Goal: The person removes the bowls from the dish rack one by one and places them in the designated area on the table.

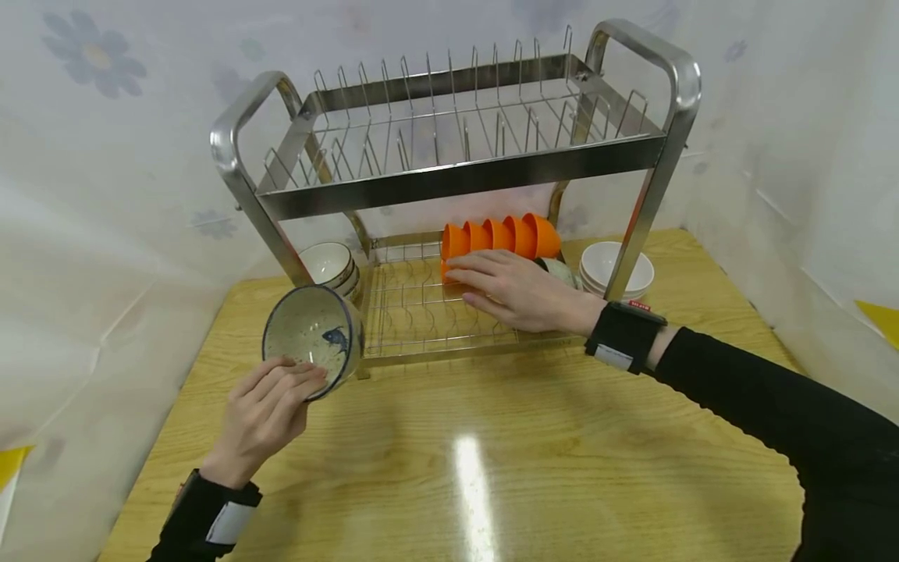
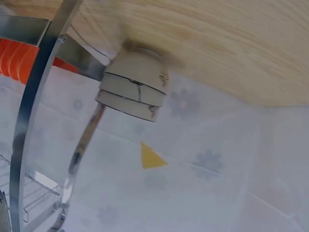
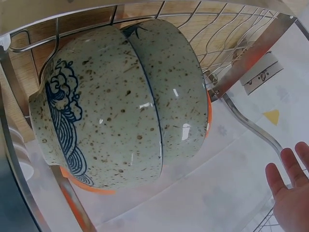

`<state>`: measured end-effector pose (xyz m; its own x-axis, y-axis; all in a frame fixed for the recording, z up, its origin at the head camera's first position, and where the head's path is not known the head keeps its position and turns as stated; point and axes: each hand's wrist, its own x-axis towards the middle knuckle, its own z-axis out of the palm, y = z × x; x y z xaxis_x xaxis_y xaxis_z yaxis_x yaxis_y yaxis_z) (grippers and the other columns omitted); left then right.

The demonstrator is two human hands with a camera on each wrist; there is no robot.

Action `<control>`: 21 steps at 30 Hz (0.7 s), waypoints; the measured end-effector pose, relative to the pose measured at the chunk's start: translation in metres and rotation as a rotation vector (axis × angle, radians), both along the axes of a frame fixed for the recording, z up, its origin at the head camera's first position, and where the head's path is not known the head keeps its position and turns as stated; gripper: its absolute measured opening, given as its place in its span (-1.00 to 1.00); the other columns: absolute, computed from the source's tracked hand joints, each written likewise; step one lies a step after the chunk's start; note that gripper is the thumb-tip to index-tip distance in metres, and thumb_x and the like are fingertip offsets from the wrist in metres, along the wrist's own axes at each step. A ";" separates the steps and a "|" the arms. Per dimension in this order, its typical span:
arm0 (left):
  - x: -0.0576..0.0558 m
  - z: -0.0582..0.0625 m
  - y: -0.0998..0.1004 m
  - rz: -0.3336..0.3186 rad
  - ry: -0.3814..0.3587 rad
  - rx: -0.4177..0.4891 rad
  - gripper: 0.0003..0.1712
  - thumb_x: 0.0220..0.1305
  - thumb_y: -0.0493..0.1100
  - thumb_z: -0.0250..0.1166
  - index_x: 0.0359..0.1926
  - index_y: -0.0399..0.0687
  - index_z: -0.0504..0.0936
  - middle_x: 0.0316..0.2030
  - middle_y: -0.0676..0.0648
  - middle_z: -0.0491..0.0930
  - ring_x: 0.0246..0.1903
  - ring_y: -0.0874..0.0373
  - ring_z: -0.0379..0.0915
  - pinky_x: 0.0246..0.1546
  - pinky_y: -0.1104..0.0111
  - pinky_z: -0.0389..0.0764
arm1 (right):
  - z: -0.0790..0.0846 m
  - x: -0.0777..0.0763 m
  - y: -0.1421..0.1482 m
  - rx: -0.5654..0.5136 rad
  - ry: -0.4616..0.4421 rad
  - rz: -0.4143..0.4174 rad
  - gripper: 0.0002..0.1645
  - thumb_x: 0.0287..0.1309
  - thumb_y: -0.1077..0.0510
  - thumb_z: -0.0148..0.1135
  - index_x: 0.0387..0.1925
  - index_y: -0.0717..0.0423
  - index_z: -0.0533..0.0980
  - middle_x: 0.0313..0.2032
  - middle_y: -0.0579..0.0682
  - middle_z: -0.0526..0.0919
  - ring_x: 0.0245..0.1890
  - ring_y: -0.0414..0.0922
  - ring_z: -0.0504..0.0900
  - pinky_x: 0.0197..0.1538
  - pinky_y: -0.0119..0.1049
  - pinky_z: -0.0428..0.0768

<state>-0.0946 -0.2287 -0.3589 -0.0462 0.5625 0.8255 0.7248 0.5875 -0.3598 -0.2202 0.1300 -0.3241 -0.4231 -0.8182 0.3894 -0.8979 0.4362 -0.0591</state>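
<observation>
Step in hand, as judged: loading bowls into the lower tier (image 1: 449, 357) of the dish rack (image 1: 463, 168). Gripped at the rim by the left hand (image 1: 267, 410), left of frame: fish-marked bowl (image 1: 298, 324), tilted, near the tier's left end. Reaching over the tier at frame centre, extended and gripping nothing: right hand (image 1: 509, 289). Cannot tell about contact with the orange bowls (image 1: 542, 236). Set on edge at the tier's right: speckled bowls (image 3: 104, 111). For the next move, probably carry the held bowl rightward, turn on edge, align with the wires and lower gently; avoid knocking the row.
</observation>
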 end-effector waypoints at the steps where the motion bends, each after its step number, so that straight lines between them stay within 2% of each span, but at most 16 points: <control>1: 0.002 0.001 -0.004 0.008 0.001 0.013 -0.76 0.35 -0.45 -0.01 -0.31 -0.32 0.61 -0.43 -0.21 0.68 -0.43 -0.03 0.58 -0.20 0.21 0.53 | 0.000 0.000 0.000 0.007 0.000 0.000 -0.46 0.47 0.01 0.08 0.37 0.14 0.42 0.35 0.11 0.50 0.36 0.09 0.46 0.46 0.03 0.40; 7: 0.005 -0.001 -0.025 0.053 0.023 0.059 -0.75 0.27 -0.46 -0.02 -0.32 -0.37 0.61 -0.46 -0.24 0.68 -0.46 -0.08 0.54 -0.21 0.22 0.50 | -0.001 0.001 0.001 0.042 0.018 -0.001 -0.46 0.47 0.02 0.07 0.37 0.13 0.42 0.34 0.11 0.52 0.36 0.09 0.46 0.46 0.02 0.40; 13: 0.005 -0.006 -0.042 0.101 0.008 0.055 -0.76 0.37 -0.38 0.04 -0.32 -0.39 0.63 -0.45 -0.26 0.69 -0.48 -0.10 0.55 -0.25 0.17 0.51 | -0.002 0.000 0.000 0.056 0.039 -0.001 -0.48 0.47 0.03 0.08 0.35 0.13 0.44 0.33 0.11 0.53 0.34 0.08 0.49 0.42 0.00 0.45; 17: 0.001 -0.011 -0.052 0.130 -0.038 0.043 -0.71 0.47 -0.29 0.08 -0.33 -0.38 0.63 -0.46 -0.25 0.68 -0.50 -0.11 0.54 -0.29 0.13 0.51 | -0.004 0.000 0.000 0.061 0.036 -0.004 -0.48 0.47 0.03 0.08 0.35 0.12 0.45 0.32 0.10 0.54 0.33 0.08 0.49 0.41 0.01 0.46; 21: -0.005 -0.018 -0.065 0.203 -0.123 -0.020 -0.64 0.55 -0.19 0.05 -0.32 -0.36 0.62 -0.47 -0.21 0.65 -0.50 -0.07 0.52 -0.27 0.13 0.53 | -0.004 0.000 0.002 0.060 0.020 -0.010 -0.48 0.46 0.03 0.09 0.35 0.12 0.45 0.30 0.10 0.56 0.33 0.08 0.49 0.43 0.03 0.44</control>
